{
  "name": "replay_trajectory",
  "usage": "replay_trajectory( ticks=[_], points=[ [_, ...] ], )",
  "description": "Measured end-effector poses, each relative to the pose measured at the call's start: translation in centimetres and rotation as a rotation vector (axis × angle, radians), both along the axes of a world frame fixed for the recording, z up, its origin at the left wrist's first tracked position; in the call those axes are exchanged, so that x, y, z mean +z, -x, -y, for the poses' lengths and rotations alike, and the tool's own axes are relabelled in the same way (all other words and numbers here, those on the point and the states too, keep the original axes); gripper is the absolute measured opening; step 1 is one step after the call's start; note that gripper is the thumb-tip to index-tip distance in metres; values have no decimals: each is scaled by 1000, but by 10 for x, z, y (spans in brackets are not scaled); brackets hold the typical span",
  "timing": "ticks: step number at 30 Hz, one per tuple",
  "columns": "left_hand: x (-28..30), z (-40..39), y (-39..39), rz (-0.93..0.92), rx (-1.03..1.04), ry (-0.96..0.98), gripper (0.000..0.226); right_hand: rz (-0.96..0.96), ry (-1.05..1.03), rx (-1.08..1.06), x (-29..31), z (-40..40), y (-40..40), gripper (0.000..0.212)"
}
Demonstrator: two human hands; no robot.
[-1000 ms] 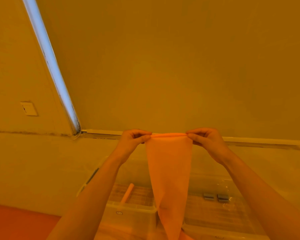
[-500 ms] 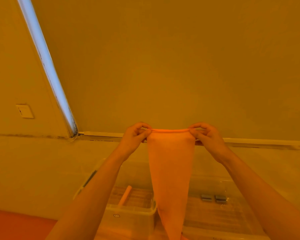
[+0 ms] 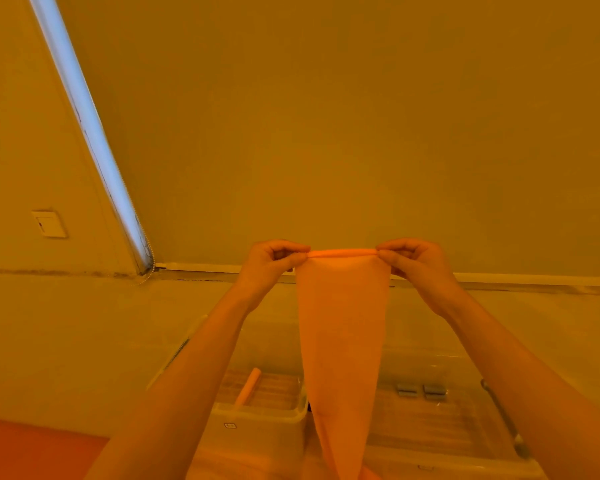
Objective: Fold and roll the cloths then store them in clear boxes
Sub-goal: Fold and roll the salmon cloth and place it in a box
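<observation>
An orange cloth (image 3: 340,341) hangs in the air in front of me, its top edge rolled into a thin tube. My left hand (image 3: 271,265) pinches the left end of that roll and my right hand (image 3: 416,268) pinches the right end. The cloth narrows downward and its lower tip drops out of view. Below it stand two clear boxes: the left box (image 3: 260,410) holds one rolled orange cloth (image 3: 247,388), and the right box (image 3: 465,459) has two small grey pieces (image 3: 420,389) inside.
A wall stands close behind the boxes with a ledge (image 3: 499,280) along it. A bright window strip (image 3: 90,133) slants at the left, beside a wall switch (image 3: 49,223). An orange-red surface (image 3: 32,448) shows at the bottom left.
The rolled top edge of the cloth has grown thicker between my fingers. Both hands stay at about the same height.
</observation>
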State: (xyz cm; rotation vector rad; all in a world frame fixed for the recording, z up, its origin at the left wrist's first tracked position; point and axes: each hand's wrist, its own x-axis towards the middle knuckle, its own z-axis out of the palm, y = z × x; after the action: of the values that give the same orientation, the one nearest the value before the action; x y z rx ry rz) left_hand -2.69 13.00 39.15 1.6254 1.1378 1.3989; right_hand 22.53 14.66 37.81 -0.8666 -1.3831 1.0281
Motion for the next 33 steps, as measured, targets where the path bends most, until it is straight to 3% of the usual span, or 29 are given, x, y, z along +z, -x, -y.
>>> replay_trajectory(
  ticks=[6, 9, 13, 20, 26, 33],
  points=[
    [11, 17, -11, -102, 45, -23, 10, 9, -26, -7, 5, 10, -14, 28],
    [17, 26, -22, -129, 63, -44, 6, 24, -36, -29, 9, 16, -19, 13],
    [19, 37, -35, -143, 60, -57, 10, -7, -33, -35, 16, 30, -26, 12],
    [14, 54, -58, 105, -20, -33, 21, -94, -15, 39, 20, 54, -50, 18],
    [11, 69, -79, 206, -28, 32, 16, -166, 61, 101, 15, 70, -71, 23],
    [4, 79, -86, 25, 47, -5, 17, -68, 38, 53, 7, 79, -83, 13]
  ],
)
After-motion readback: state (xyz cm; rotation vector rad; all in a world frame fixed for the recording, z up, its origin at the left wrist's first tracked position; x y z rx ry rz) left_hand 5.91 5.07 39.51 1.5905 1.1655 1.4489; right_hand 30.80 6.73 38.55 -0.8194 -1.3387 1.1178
